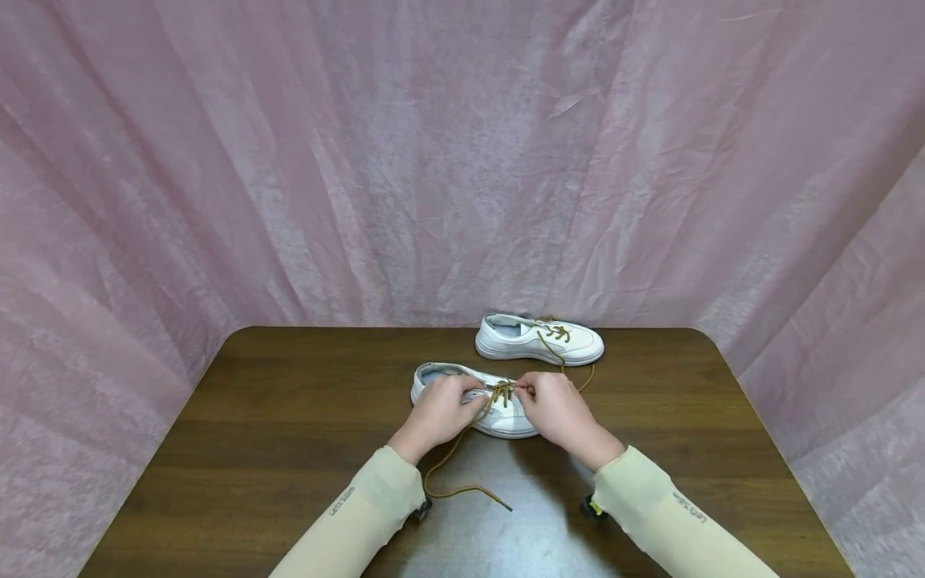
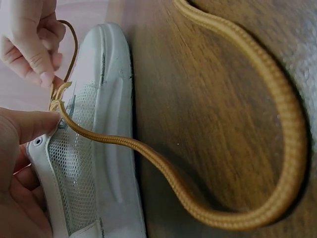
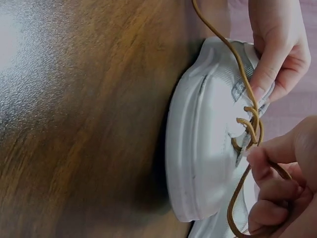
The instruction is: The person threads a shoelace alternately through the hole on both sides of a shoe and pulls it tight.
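A white shoe (image 1: 506,421) with a brown lace (image 1: 462,487) lies on the table, toe to the right. My left hand (image 1: 444,409) grips the shoe's upper beside the eyelets, thumb on the near side, as the right wrist view also shows. My right hand (image 1: 555,408) pinches the shoelace (image 3: 239,191) between thumb and fingertips, just over the toe end of the lacing. One long lace end (image 2: 292,129) runs out past my left thumb and curves across the tabletop. The rest of the lace crosses loosely over the tongue.
A second white shoe (image 1: 535,341) stands behind, near the back edge, also with brown laces. The brown wooden table (image 1: 303,417) ends at a pink curtain (image 1: 462,160) along the back and sides.
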Tool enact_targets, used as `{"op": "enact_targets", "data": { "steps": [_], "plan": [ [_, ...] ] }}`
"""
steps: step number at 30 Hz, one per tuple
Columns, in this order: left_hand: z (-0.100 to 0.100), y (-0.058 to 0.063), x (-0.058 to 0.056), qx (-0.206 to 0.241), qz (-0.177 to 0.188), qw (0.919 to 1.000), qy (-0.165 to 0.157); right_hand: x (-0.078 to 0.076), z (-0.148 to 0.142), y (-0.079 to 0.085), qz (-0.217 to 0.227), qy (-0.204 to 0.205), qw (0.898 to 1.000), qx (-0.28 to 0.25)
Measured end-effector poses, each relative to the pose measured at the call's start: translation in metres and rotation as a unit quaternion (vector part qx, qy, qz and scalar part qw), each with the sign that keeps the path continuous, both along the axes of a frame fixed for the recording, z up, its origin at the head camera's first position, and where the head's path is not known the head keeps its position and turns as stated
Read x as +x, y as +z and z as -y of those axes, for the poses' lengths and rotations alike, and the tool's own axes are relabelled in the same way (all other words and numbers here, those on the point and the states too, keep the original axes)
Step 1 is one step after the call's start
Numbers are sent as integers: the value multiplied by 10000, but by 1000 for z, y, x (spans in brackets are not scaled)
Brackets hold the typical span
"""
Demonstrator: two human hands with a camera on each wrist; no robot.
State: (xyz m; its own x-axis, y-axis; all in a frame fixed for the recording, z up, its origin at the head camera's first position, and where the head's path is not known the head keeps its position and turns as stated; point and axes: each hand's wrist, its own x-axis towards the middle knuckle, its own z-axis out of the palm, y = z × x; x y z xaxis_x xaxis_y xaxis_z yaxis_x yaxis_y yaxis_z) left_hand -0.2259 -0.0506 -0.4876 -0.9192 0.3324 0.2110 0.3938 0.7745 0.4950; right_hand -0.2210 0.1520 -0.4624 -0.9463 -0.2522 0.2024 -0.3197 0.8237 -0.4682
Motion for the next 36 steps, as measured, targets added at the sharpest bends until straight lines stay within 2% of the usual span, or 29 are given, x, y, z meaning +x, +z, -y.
{"op": "enact_targets", "data": {
  "steps": [4,8,17,30,36],
  "plan": [
    [1,1,-1,81,122,9999,-53,2,4,4,-146,72,9996,-240],
    [2,1,-2,197,264,9994,-96,5,11,6,-112,277,9986,-426],
    [3,5,-1,317,550,9976,-259,10,19,-2,-113,317,9994,91],
    [4,5,-1,377,501,9976,-302,11,27,-7,-485,189,9984,238],
    [4,4,-1,369,453,9979,-288,10,30,-10,-454,211,9984,255]
  ]
}}
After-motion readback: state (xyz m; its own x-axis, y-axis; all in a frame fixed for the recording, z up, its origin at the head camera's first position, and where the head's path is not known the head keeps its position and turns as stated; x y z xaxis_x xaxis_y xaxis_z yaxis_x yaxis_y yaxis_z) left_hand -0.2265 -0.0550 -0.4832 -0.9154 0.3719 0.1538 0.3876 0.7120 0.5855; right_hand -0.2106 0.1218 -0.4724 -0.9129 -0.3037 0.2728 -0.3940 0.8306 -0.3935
